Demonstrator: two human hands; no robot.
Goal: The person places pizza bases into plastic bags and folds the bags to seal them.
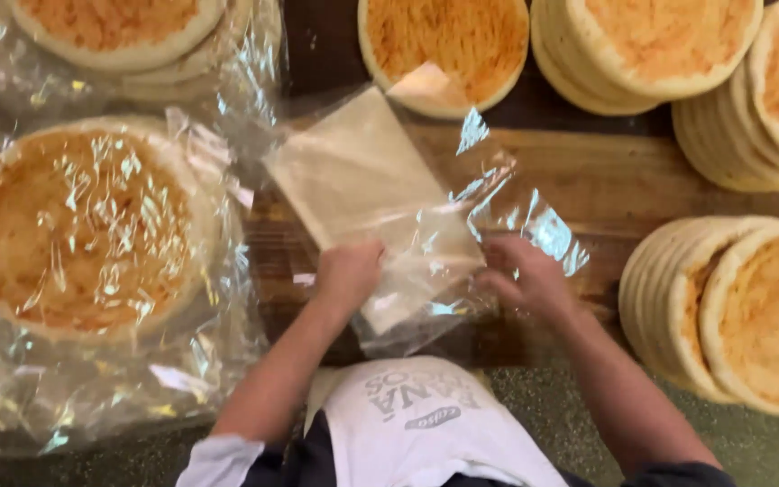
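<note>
Down on the wooden counter point(606, 185), a stack of clear plastic bags point(367, 194) was pinched at its near end by both hands: left hand point(346, 275) closed on it, right hand point(526, 275) gripping the loose film. Its long axis was angled away, up-left.

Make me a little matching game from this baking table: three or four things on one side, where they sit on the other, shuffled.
1 clear plastic bag
2 bagged flatbreads
3 leaning stack of flatbreads
4 single flatbread

A far left
B far right
C top middle
D between both hands

Pairs: 1-D, 2-A, 3-B, 4-C. The left hand and right hand both grip the bag.
</note>
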